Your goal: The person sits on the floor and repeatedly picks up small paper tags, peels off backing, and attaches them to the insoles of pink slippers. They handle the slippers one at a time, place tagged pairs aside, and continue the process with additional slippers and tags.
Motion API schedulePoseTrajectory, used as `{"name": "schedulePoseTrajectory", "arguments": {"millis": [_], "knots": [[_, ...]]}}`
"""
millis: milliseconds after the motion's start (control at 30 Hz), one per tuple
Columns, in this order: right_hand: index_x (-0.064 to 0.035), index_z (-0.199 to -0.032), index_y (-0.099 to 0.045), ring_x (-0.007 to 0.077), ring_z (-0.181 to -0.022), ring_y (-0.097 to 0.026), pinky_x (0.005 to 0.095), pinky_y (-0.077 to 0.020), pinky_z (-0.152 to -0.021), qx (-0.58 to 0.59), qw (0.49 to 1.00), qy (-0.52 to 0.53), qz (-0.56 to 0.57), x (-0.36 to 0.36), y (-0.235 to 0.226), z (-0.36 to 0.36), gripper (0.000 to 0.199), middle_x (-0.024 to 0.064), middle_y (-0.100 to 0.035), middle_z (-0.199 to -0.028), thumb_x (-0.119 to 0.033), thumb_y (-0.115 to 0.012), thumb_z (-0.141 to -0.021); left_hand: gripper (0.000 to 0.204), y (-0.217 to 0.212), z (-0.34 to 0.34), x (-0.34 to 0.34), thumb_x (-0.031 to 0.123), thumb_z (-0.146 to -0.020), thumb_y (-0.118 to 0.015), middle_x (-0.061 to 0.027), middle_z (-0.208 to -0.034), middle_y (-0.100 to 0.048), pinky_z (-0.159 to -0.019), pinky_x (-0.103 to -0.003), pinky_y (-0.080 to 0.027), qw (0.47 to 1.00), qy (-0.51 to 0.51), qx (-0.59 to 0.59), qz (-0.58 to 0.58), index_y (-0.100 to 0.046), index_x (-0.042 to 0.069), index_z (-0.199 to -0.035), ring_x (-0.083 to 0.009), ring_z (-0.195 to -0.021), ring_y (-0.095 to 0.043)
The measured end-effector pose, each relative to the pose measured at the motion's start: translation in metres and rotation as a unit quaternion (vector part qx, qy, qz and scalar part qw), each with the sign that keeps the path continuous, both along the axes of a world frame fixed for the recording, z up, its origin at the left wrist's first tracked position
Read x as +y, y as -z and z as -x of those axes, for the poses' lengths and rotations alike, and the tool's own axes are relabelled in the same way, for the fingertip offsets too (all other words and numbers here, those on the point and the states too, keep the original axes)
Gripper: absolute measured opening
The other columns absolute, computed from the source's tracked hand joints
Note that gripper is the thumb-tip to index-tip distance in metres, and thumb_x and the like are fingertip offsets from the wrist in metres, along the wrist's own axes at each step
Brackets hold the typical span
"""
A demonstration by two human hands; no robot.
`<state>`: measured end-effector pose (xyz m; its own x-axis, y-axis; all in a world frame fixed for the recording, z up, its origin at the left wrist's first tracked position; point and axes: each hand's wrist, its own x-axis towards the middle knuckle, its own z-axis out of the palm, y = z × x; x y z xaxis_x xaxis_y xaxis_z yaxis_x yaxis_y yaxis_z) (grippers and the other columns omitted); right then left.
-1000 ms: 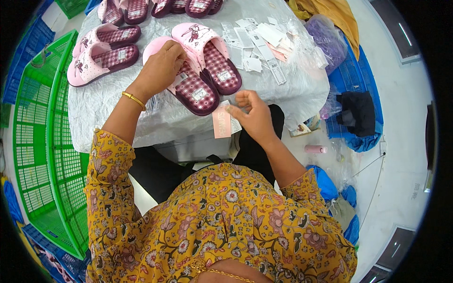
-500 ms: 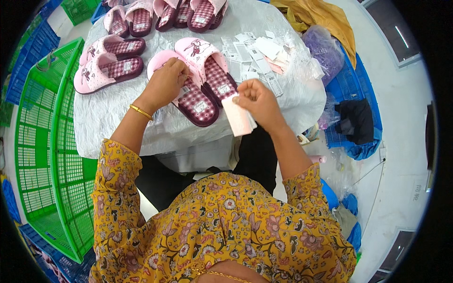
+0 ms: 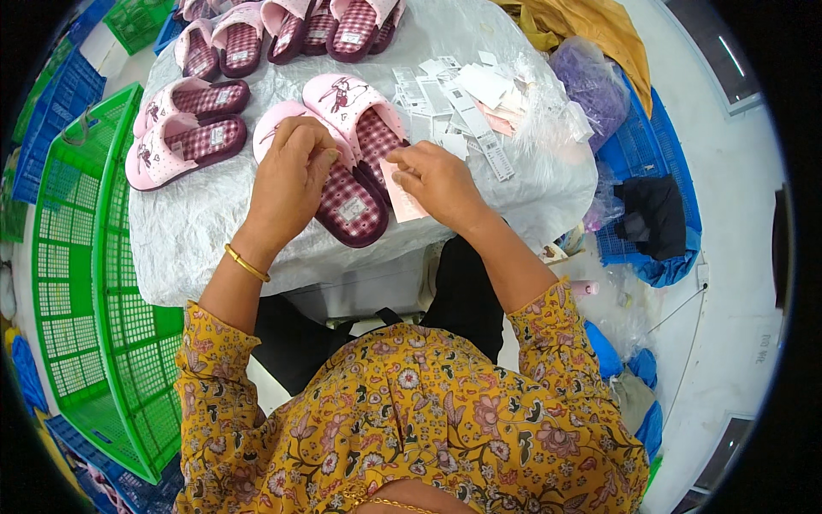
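Observation:
A pair of pink slippers lies before me: the left slipper [image 3: 352, 210] and the right slipper [image 3: 347, 101], with rabbit drawings, plum soles and checked insoles. My left hand [image 3: 295, 171] is over the left slipper's upper, fingers curled together at its opening; what they pinch is hidden. Beside the right slipper's heel, my right hand [image 3: 438, 184] is closed on pale pink cards [image 3: 402, 199], which hang below its thumb. Loose white and pink tags [image 3: 458, 94] are spread to the right of the pair.
Another slipper pair [image 3: 188, 133] sits at the left, with several more slippers [image 3: 291, 30] along the back. The table [image 3: 205, 248] has a crinkled plastic cover. Green crates [image 3: 128, 343] stand left; a blue basket [image 3: 655, 163] and purple bag [image 3: 589, 81] are at the right.
My right hand has moved left with the cards, close to the right slipper's heel. My left hand stays at the left slipper, its fingers now more bent over the opening.

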<state>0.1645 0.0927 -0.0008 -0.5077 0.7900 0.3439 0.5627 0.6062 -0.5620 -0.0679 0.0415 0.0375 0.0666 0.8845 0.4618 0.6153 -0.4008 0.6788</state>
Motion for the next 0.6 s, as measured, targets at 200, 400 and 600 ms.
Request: {"name": "schedulePoseTrajectory", "arguments": {"millis": [200, 400, 600], "knots": [[-0.0067, -0.103, -0.069, 0.0346, -0.085, -0.066, 0.0423, -0.0533, -0.074, 0.033, 0.995, 0.047, 0.084, 0.009, 0.002, 0.002, 0.018, 0.0146, -0.066, -0.090, -0.012, -0.069, -0.085, 0.006, 0.011, -0.011, 0.004, 0.006, -0.099, -0.056, -0.0069, -0.089, -0.064, -0.061, -0.025, -0.049, 0.938, 0.038, -0.284, 0.193, -0.055, 0.001, -0.096, -0.0122, -0.071, -0.063], [-0.0073, -0.100, -0.071, 0.0315, -0.080, -0.065, 0.0403, -0.0522, -0.074, -0.047, 0.997, 0.038, 0.056, 0.019, -0.002, 0.002, 0.016, 0.0130, -0.065, -0.088, -0.014, -0.068, -0.085, 0.005, 0.020, -0.020, 0.010, 0.006, -0.100, -0.054, -0.0042, -0.083, -0.064, -0.057, -0.023, -0.047, 0.936, 0.027, -0.280, 0.212, -0.054, 0.002, -0.097, -0.0093, -0.064, -0.061], [-0.0088, -0.096, -0.071, 0.0307, -0.082, -0.065, 0.0403, -0.0517, -0.074, -0.070, 0.997, -0.002, 0.037, 0.028, -0.001, 0.001, 0.012, 0.0107, -0.065, -0.088, -0.014, -0.068, -0.086, 0.007, 0.026, -0.021, 0.012, 0.006, -0.099, -0.057, -0.0024, -0.081, -0.062, -0.058, -0.022, -0.047, 0.951, 0.026, -0.226, 0.209, -0.059, 0.000, -0.100, -0.0077, -0.063, -0.058]]}}
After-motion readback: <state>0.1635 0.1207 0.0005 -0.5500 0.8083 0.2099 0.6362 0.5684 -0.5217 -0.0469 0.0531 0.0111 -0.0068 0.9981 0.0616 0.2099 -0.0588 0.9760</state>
